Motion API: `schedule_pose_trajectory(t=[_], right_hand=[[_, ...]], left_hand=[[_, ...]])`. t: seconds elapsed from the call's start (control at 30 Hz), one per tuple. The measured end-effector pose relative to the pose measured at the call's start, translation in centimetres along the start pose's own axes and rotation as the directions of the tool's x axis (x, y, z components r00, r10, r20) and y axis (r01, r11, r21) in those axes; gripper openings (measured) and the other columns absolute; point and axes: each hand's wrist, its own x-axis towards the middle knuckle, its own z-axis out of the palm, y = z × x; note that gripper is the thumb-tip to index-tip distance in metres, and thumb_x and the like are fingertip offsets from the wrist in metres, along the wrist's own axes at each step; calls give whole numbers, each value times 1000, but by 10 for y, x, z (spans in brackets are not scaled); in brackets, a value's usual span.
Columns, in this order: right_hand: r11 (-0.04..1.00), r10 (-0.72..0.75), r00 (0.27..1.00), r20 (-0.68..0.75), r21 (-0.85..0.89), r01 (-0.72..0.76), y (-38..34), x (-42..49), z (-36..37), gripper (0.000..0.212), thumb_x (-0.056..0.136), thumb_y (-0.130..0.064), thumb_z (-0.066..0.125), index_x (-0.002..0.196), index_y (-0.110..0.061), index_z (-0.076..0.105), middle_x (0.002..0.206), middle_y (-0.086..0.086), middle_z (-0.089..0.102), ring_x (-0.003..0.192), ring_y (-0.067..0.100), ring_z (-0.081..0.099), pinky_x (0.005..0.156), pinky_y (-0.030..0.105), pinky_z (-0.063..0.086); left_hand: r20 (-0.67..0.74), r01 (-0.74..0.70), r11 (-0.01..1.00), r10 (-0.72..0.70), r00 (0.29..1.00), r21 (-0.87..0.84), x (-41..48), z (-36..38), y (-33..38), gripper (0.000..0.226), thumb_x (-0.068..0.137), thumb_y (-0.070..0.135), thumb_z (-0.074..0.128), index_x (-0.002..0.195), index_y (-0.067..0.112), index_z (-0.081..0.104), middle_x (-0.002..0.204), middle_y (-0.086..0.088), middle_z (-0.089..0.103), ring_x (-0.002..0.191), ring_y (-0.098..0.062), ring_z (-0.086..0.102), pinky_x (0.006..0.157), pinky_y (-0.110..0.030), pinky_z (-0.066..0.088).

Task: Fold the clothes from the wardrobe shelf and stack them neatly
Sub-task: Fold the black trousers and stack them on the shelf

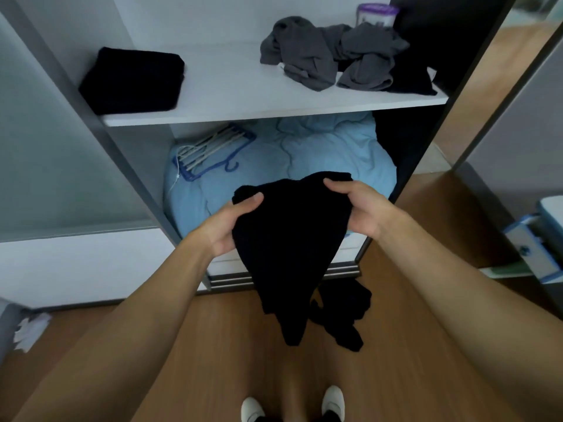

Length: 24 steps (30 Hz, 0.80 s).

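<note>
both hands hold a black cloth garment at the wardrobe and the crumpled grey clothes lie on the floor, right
Not quite: the head view shows the crumpled grey clothes lying up on the white wardrobe shelf instead. The left hand and right hand do both grip the black cloth garment.

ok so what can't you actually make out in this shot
- Head view: black garment too dark to tell its type; it hides the fingers of left hand and right hand.
- Head view: purple-lidded container, label blurred, base hidden by grey clothes.
</note>
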Motion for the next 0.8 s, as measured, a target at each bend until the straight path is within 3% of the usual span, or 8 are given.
schedule_pose_trajectory(t=[0.07,0.13,0.27,0.4,0.5,0.67,0.73,0.8], right_hand=[[999,40,999,-21,37,-39,-7,1,-10,29,91,-26,65,113,-6,71,103,9,73,91,24,71,82,35,60],[1000,-28,1000,2,8,28,-6,-1,-23,36,91,-35,66,118,-10,69,111,6,72,101,23,69,91,34,56],[942,-89,995,47,-321,100,29,-6,-29,35,91,-31,71,122,-14,69,119,6,73,112,20,68,100,35,51],[980,-163,985,-57,-122,155,45,-6,-12,32,96,-24,65,120,-3,68,117,13,73,110,26,69,95,33,56],[988,-115,989,-92,-113,104,38,-6,-5,33,98,-24,62,120,0,67,119,17,71,110,30,68,90,36,59],[975,-64,994,-84,-220,44,29,-7,-13,33,98,-28,61,120,-4,68,116,12,73,107,26,71,90,35,58],[979,-61,993,-105,-199,39,28,-4,-15,32,97,-32,63,118,-8,69,114,10,74,103,23,72,86,35,60],[996,-37,987,-158,-90,23,29,-1,-19,36,94,-38,64,118,-11,70,114,8,74,102,23,73,80,34,60]], left_hand=[[-71,-57,998,57,996,3,6,12,3,27,82,33,78,103,16,79,98,-7,77,85,-19,75,68,-28,58],[-133,-59,998,57,990,-17,13,23,10,31,85,31,77,107,10,76,100,-10,76,85,-22,75,69,-30,58],[-166,-3,993,-17,986,-121,22,29,21,36,87,41,74,103,9,77,102,-10,76,88,-22,75,71,-31,59],[-36,70,997,-69,997,40,9,7,2,42,75,51,81,103,20,80,111,-6,76,99,-20,73,75,-28,58],[-62,83,982,-73,995,168,1,-10,-18,27,86,26,75,111,16,75,113,-8,75,101,-21,73,75,-26,58],[-234,-60,982,102,967,182,7,-16,-12,17,97,21,64,108,10,71,97,-5,78,88,-17,74,68,-23,57],[-207,-110,989,129,970,100,6,-14,-11,20,96,26,64,106,11,74,98,-5,78,90,-17,74,70,-24,58],[-78,-118,993,117,990,-7,3,-13,-11,24,93,30,65,107,13,76,103,-6,76,94,-18,73,75,-26,58]])
